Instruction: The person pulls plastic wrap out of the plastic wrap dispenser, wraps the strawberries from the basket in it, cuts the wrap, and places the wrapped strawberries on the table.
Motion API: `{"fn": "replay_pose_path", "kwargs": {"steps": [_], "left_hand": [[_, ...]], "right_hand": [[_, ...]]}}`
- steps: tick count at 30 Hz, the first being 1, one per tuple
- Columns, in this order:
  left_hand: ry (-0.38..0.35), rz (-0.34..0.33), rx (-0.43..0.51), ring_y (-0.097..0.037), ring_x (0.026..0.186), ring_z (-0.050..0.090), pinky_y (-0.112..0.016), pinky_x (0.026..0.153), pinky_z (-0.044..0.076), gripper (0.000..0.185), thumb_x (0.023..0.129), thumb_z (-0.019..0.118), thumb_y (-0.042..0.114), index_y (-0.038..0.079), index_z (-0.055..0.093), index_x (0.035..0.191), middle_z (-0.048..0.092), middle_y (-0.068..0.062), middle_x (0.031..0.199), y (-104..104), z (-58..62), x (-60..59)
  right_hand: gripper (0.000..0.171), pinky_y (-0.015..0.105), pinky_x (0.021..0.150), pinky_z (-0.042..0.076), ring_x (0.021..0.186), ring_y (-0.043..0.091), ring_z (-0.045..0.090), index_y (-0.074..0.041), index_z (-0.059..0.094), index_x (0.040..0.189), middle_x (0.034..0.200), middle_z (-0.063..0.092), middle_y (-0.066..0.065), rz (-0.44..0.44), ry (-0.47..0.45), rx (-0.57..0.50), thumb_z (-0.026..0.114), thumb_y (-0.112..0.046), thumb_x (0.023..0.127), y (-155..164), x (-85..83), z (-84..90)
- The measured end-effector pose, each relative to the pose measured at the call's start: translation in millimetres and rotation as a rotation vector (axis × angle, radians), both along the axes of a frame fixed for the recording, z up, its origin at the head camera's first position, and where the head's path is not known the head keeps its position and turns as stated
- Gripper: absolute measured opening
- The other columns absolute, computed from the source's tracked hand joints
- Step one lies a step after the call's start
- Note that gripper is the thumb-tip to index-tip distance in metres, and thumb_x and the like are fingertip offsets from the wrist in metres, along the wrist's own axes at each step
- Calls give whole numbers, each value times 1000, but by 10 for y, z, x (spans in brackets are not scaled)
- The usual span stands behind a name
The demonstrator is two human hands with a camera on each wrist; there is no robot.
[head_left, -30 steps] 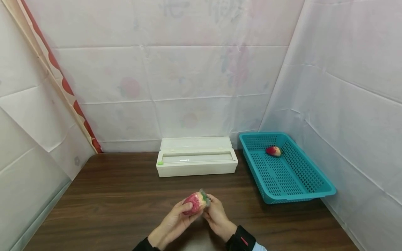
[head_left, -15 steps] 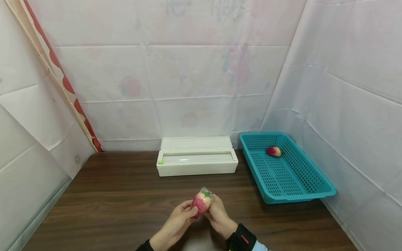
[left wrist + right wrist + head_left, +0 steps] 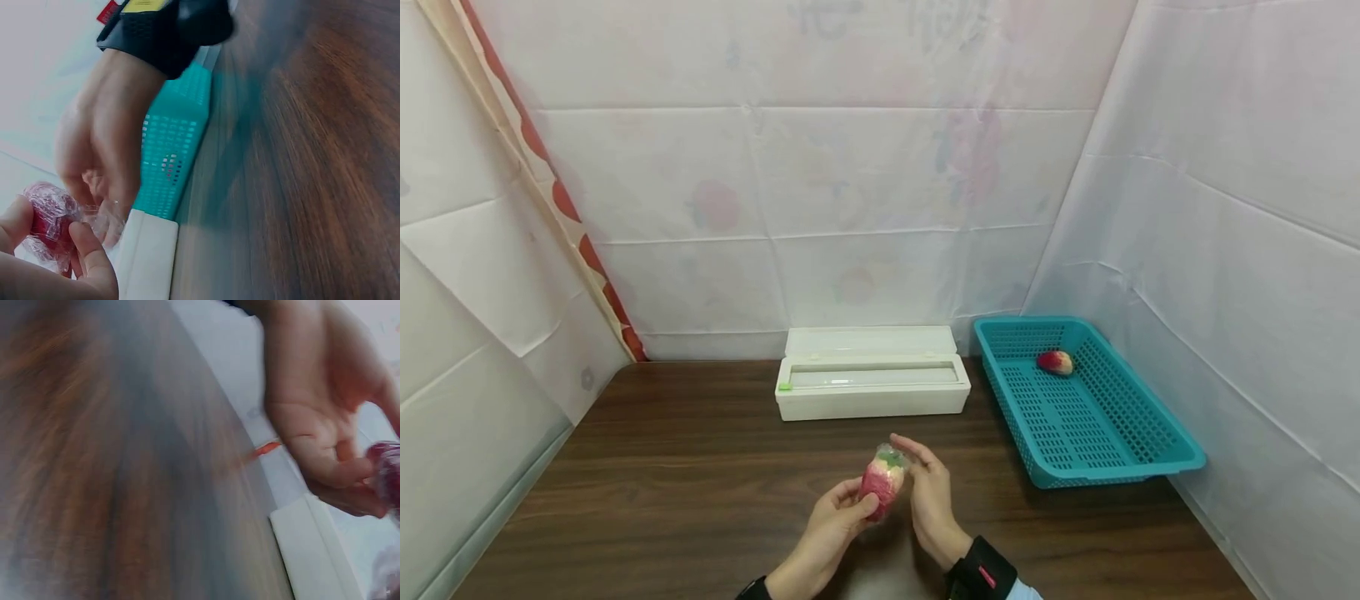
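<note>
Over the table's front middle, my left hand grips a red strawberry wrapped in clear film by its lower end. My right hand stands just right of it with fingers stretched out, touching the film near the green top. In the left wrist view the wrapped strawberry sits between my left thumb and fingers, with the blurred right hand above it. The right wrist view shows my left hand and the strawberry at the right edge.
A white cling-film dispenser box lies open at the back of the dark wooden table. A teal plastic basket at the right holds another strawberry. White sheets wall in the back and both sides.
The strawberry has turned from lying sideways to standing upright in my left hand. My right hand has let go of its grip and its fingers have straightened beside the fruit.
</note>
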State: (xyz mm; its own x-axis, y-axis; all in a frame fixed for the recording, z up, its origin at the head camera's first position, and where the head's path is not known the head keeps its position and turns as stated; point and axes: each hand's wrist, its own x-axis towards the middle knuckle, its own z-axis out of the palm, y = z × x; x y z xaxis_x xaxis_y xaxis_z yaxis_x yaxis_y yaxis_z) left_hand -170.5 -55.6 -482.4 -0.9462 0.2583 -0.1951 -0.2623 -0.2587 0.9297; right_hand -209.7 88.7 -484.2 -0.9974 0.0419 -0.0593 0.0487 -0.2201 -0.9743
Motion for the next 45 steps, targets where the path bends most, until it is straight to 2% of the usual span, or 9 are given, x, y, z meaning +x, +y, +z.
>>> {"fn": "replay_pose_path", "kwargs": {"steps": [6,11,17,22,25,29,33,38,45], "left_hand": [[19,49,-12,-10,93,58,-25,83,49,59,86,64,23,-11,38,127,57,-10,111,36,7,18],[27,121,-14,-10,92,58,-24,82,51,60,84,66,21,-10,39,127,56,-12,113,100,11,27],[9,239,1,-8,85,59,-22,77,52,58,81,69,19,-12,41,122,57,-9,103,186,9,20],[-9,306,56,-8,78,59,-23,75,53,52,79,70,11,-12,41,116,55,-6,93,221,32,-6],[-4,303,-19,-10,82,55,-24,77,52,54,80,70,17,-9,39,115,51,-6,96,179,39,-10],[27,276,-96,-21,101,49,-37,91,41,55,91,52,38,-6,36,120,48,-13,111,63,28,-89],[62,158,80,-25,125,40,-42,108,26,70,96,23,53,-5,32,133,45,-17,133,-32,36,-306],[14,-35,276,-14,115,52,-29,98,40,75,95,14,57,-3,32,137,58,-8,124,-68,53,-468],[0,-81,381,-15,107,58,-28,92,45,70,97,14,51,-3,40,133,63,-1,110,-82,125,-413]], "right_hand": [[46,26,98,40,122,19,48,0,38,134,136,46,18,226,0,-245,20,-16,95,36,27,111],[57,31,104,35,123,19,47,1,34,136,136,45,18,291,-22,-250,14,-38,100,-10,85,155],[63,32,106,29,121,17,46,2,28,138,132,46,16,298,-12,-198,18,-47,99,-84,110,124],[58,25,97,39,116,17,50,6,28,136,126,53,16,357,22,-168,34,-37,99,-92,134,81],[57,24,90,44,111,19,54,7,29,135,122,56,17,360,26,-147,40,-34,97,-74,139,85],[64,23,85,46,103,12,58,8,34,134,119,58,12,288,-19,-102,44,-41,94,-55,151,119],[64,26,85,48,99,10,60,7,41,131,118,59,11,253,-79,-42,47,-43,92,-105,201,130],[62,31,83,51,98,14,60,6,45,126,113,60,11,255,-146,-17,58,-39,87,-214,273,114],[56,29,81,52,90,16,60,8,36,125,109,54,14,258,-200,-81,67,-10,81,-198,322,67]]}}
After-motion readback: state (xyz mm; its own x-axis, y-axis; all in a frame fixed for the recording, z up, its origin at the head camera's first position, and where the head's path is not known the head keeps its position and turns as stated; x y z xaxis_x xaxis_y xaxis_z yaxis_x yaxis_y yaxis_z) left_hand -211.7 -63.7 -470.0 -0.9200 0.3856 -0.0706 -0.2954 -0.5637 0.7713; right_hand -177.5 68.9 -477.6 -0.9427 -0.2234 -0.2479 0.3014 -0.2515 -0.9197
